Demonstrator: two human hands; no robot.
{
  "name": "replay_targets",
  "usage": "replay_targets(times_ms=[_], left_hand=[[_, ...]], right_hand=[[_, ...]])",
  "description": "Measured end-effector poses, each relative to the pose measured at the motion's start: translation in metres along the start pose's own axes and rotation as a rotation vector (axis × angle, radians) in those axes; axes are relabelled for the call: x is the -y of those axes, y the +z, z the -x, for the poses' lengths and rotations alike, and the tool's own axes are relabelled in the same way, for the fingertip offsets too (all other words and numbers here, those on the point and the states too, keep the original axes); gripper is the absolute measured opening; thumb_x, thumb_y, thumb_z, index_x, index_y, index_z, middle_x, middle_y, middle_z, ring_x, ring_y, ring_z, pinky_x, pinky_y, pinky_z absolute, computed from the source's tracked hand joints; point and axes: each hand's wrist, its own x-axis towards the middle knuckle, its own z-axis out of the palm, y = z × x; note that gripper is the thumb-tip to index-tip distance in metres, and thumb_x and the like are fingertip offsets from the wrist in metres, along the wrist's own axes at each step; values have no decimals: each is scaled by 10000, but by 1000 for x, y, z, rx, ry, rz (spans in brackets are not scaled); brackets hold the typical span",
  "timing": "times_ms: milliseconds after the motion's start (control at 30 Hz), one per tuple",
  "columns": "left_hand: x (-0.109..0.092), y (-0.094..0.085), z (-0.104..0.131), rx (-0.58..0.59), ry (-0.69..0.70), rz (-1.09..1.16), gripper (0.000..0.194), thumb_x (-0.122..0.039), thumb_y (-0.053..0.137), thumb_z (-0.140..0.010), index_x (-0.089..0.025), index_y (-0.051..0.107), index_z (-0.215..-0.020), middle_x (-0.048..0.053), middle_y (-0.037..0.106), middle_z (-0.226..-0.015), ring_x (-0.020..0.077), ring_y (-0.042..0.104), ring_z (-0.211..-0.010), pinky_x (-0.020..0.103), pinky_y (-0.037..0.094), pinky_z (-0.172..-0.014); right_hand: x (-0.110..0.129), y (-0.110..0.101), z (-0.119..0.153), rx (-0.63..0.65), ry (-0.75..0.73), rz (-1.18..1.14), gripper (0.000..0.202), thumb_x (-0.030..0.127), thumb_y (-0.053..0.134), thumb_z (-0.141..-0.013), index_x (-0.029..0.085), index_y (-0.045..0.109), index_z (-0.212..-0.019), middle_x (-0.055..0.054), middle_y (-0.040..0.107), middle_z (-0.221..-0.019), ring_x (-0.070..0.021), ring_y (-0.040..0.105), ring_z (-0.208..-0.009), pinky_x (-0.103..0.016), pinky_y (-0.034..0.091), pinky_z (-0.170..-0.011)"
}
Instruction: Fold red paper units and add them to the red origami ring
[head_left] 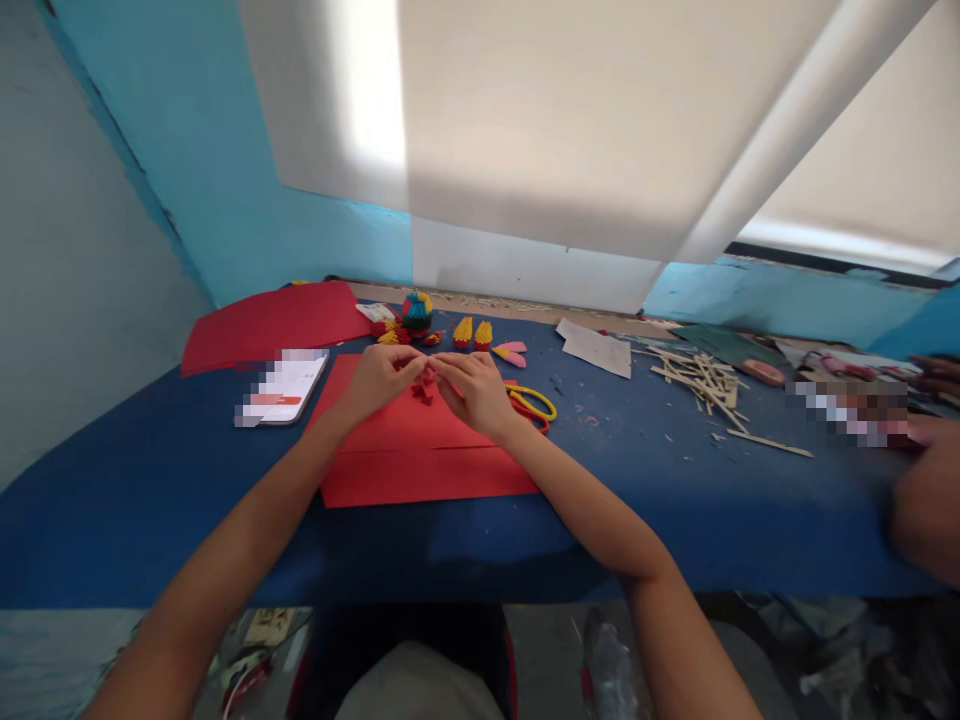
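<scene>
My left hand (386, 378) and my right hand (474, 388) meet at the fingertips over red paper sheets (390, 475) on a blue table. Between them, both hands pinch a small red paper piece (429, 372), partly hidden by the fingers. Just below the fingertips small folded red pieces (424, 392) show on the paper. Scissors with yellow and red handles (536, 403) lie beside my right wrist, partly covered by it.
A phone (289, 388) lies at left, near red sheets (270, 325). Folded paper figures (418, 313) stand behind my hands. Thin sticks (701, 380), a grey paper (598, 347) and an eraser (763, 372) are at right. Another person's arm (930, 500) reaches in at far right.
</scene>
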Motion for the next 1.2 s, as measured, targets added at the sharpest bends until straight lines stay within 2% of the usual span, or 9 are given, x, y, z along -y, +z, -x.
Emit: replay_targets(times_ms=[133,233,467,533,600,700,767,967,1200], left_hand=[[4,-1,0,127,41,-23,239,-267,453,-774,-166,564,-588,-8,578,-550,135,512,-518,235,379,-509],[6,-1,0,237,62,14,264,-288,393,-844,-171,549,-666,-2,600,-625,137,557,-568,227,418,-530],[11,-1,-1,370,134,29,349,-356,336,-933,-181,551,-721,5,610,-662,134,579,-585,224,470,-552],[11,0,0,342,168,1,381,-372,322,-948,-182,564,-725,4,614,-657,134,574,-572,229,472,-545],[11,0,0,237,205,-43,381,-375,311,-960,-177,572,-766,16,621,-690,142,575,-591,245,474,-559],[12,0,1,50,290,-120,290,-406,447,-922,-162,599,-882,62,660,-846,180,614,-745,295,492,-682],[15,0,1,-5,371,-158,268,-417,558,-871,-166,630,-933,80,686,-933,203,631,-854,315,491,-771],[25,3,0,-24,544,-224,284,-401,530,-906,-170,689,-947,83,737,-886,188,677,-807,276,509,-707],[23,3,0,-37,573,-267,320,-403,480,-933,-176,705,-934,69,744,-812,169,677,-703,254,497,-634]], right_hand=[[-8,-1,0,9,111,-319,172,240,517,-910,206,671,-978,-42,737,-932,-161,686,-863,-283,499,-765],[-10,1,0,-34,117,-453,127,256,566,-884,196,668,-931,-40,731,-897,-155,684,-823,-266,520,-748],[-6,-3,1,-113,-39,-210,164,290,553,-905,212,679,-975,-64,702,-871,-170,643,-823,-305,472,-737],[-5,-4,1,-137,-49,-194,167,299,546,-909,207,676,-960,-75,691,-903,-173,633,-848,-306,469,-743],[-5,-5,0,-154,-17,-197,167,297,527,-919,199,660,-944,-80,691,-934,-174,633,-868,-305,469,-754],[-7,-5,0,-161,50,-210,169,289,490,-937,198,631,-931,-63,704,-904,-166,647,-839,-292,468,-729],[-8,-4,0,-153,66,-219,174,291,475,-943,201,623,-932,-54,709,-890,-162,653,-825,-286,471,-723],[-9,-3,1,-147,83,-227,214,316,443,-952,200,622,-936,-57,705,-890,-167,656,-834,-286,485,-734],[-10,-2,1,-115,58,-156,201,337,500,-929,200,642,-963,-68,716,-894,-179,656,-842,-293,478,-739]])
